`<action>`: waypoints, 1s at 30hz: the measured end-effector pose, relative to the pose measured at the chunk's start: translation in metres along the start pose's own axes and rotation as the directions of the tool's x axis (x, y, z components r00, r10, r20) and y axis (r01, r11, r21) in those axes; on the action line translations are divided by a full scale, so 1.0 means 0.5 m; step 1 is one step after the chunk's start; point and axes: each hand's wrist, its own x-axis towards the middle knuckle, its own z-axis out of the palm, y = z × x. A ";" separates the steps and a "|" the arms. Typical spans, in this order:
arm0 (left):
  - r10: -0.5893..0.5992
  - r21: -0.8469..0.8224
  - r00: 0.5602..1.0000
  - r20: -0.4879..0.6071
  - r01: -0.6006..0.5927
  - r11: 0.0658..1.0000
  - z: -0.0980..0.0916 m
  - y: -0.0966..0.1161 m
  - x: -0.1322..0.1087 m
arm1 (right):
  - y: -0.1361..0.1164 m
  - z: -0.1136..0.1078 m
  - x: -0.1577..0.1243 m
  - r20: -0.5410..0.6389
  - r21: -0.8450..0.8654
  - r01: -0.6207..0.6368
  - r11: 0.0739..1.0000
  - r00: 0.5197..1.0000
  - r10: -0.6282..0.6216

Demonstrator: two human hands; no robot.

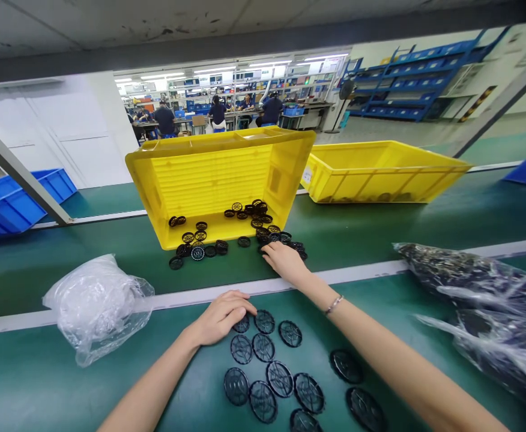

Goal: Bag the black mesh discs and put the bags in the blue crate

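Reaching into spilled discs [245, 242], the right hand [285, 261] hid its grip; nudging, the open left hand [220, 318] could have scattered laid-out discs [272, 375].

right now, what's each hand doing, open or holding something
Left hand: open, palm down, fingertips on a laid-out black disc.
Right hand: on the disc pile, grip cannot be told.

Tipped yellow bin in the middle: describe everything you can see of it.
The tipped yellow bin lies on its side on the green belt, mouth toward the camera, ribbed bottom showing. It looks like moulded plastic. Small black round parts lie on its lower wall and spill out in front, where the right hand reaches them.
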 end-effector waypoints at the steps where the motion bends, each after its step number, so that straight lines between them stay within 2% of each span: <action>1: -0.016 -0.027 1.000 -0.024 0.015 1.000 -0.001 -0.001 -0.001 | -0.003 0.000 -0.005 -0.008 0.011 0.001 1.000 1.000 -0.001; 3: -0.049 -0.064 0.997 -0.061 0.045 0.997 -0.002 -0.002 -0.002 | -0.012 -0.006 -0.031 -0.003 0.044 -0.006 0.999 1.000 0.006; 4: -0.062 -0.068 0.996 -0.064 0.058 0.996 -0.002 -0.002 -0.002 | -0.015 -0.012 -0.050 0.055 0.091 -0.018 0.996 0.998 0.013; 6: -0.062 -0.027 0.997 -0.036 0.061 0.998 0.000 -0.001 -0.002 | -0.019 -0.028 -0.094 0.277 0.231 -0.069 0.970 0.961 0.003; 8: -0.035 0.057 0.999 0.022 0.033 0.998 0.002 0.001 -0.001 | -0.016 -0.047 -0.137 0.466 0.328 -0.125 0.936 0.884 -0.045; 9: -0.026 0.101 0.998 0.053 0.021 0.995 0.003 0.003 0.000 | -0.013 -0.056 -0.155 0.506 0.342 -0.131 0.931 0.860 -0.064; 13: -0.035 0.214 0.984 0.176 -0.003 0.977 0.010 0.019 -0.002 | 0.002 -0.082 -0.187 0.556 0.316 -0.067 0.946 0.822 -0.128; 14: -0.036 0.225 0.978 0.204 -0.011 0.974 0.013 0.025 -0.004 | 0.007 -0.084 -0.183 0.554 0.317 -0.063 0.946 0.822 -0.131; 15: -0.034 0.230 0.973 0.228 -0.020 0.973 0.015 0.030 -0.005 | 0.013 -0.082 -0.174 0.519 0.307 -0.063 0.949 0.847 -0.112; 18: -0.015 0.184 0.967 0.254 -0.033 0.982 0.022 0.037 -0.008 | 0.035 -0.063 -0.129 0.238 0.179 -0.078 0.981 0.971 0.034; 20: -0.003 0.097 0.976 0.220 -0.018 0.995 0.023 0.034 -0.008 | 0.047 -0.042 -0.095 0.091 0.078 -0.095 0.992 0.992 0.088; 21: -0.003 0.045 0.981 0.193 -0.006 0.999 0.022 0.031 -0.007 | 0.051 -0.032 -0.081 0.069 0.050 -0.100 0.994 0.993 0.097; 24: -0.033 -0.086 0.992 0.118 0.043 0.995 0.016 0.021 -0.006 | 0.049 -0.016 -0.061 0.079 0.047 -0.129 0.991 0.989 0.125; 27: -0.080 -0.158 0.994 0.071 0.091 0.983 0.011 0.018 -0.007 | 0.035 -0.028 -0.084 0.091 0.088 -0.157 0.984 0.985 0.149; 30: -0.096 -0.157 0.994 0.058 0.105 0.982 0.011 0.020 -0.011 | 0.027 -0.059 -0.139 0.304 0.245 -0.184 0.952 0.947 0.104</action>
